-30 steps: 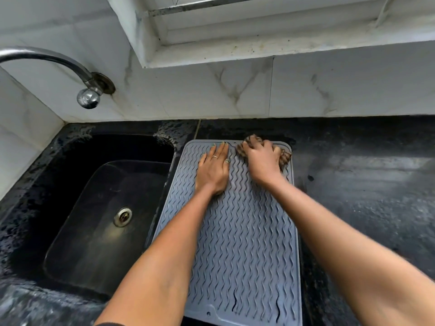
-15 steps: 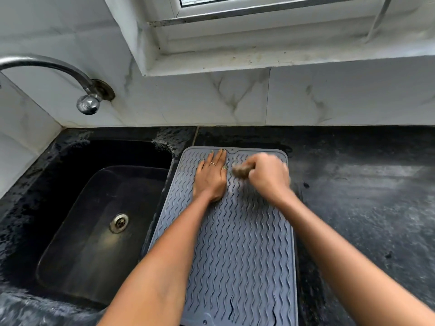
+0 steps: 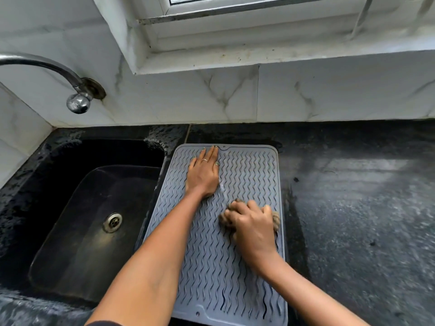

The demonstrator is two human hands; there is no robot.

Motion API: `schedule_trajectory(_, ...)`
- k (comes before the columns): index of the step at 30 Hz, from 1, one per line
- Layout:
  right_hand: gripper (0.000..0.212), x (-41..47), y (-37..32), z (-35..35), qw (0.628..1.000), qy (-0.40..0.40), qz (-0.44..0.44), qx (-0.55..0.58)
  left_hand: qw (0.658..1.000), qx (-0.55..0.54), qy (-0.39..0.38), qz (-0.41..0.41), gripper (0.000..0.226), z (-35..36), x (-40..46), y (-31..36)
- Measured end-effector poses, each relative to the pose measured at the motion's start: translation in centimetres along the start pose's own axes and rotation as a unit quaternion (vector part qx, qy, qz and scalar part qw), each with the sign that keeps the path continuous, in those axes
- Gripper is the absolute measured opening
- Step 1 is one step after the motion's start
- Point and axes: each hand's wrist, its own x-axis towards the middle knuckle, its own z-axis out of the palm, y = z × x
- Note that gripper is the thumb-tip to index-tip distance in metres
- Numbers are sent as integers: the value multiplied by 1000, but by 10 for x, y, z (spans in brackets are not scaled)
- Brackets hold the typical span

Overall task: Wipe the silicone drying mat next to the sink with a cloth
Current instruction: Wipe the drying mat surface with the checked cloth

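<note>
A grey silicone drying mat [image 3: 249, 170] with wavy ridges lies on the black counter just right of the sink. My left hand [image 3: 204, 175] rests flat, fingers together, on the mat's far left part, pressing it down. My right hand [image 3: 253, 224] is clenched on a bunched brown cloth [image 3: 224, 217] at the mat's middle right; the cloth pokes out on both sides of the fist and touches the mat. A thin wet streak runs on the mat between the two hands.
The black sink [image 3: 94, 208] with a metal drain [image 3: 113, 221] lies to the left, and a chrome tap [image 3: 47, 67] arches over it. The wet black counter [image 3: 353, 208] stretches right. A white marble wall and a window sill stand behind.
My right hand has dragged the cloth from the mat's far right corner toward me to the middle right. My left hand stayed flat at the far left. The camera view tilted upward.
</note>
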Motion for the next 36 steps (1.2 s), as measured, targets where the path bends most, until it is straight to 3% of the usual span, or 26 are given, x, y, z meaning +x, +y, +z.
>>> schedule_trajectory(3,18,12,5,-13,994,-68,33,74,1000,1,-20,-5,53,-3,-2,1)
schedule_trajectory(6,23,51,20,-24,975,37,106,193,999,3,-42,8,55,-8,-13,2)
schedule_trajectory(7,32,69,26,-23,976,52,106,183,999,9,-49,19,55,-9,-22,-1)
schedule_trajectory(9,56,101,33,-16,986,-27,107,124,998,4,-50,39,54,-8,-44,-7)
schedule_trajectory(11,64,116,31,0,986,-97,113,73,998,-10,-37,45,52,-8,-62,-12)
schedule_trajectory(12,62,115,28,10,989,-96,107,45,999,-10,-31,43,51,-7,-65,-13)
schedule_trajectory(16,40,77,6,34,997,21,61,-35,999,-14,-11,34,50,-6,-61,-13)
schedule_trajectory(22,28,-11,-20,25,994,103,-4,20,999,-9,-21,32,49,-6,-62,-12)
schedule_trajectory(26,18,-47,-33,10,998,26,-24,57,999,1,-41,25,50,-10,-64,-8)
schedule_trajectory(29,30,-29,-22,-8,982,-34,43,180,998,-7,-64,20,51,-15,-72,-5)
schedule_trajectory(31,42,-4,-8,-16,960,-4,99,263,998,-24,-65,15,52,-16,-90,-8)
schedule_trajectory(33,57,29,7,-15,974,20,108,197,999,-16,-48,19,52,-11,-116,-13)
schedule_trajectory(36,67,66,16,-4,985,-85,127,78,999,-9,-27,18,51,-5,-135,-16)
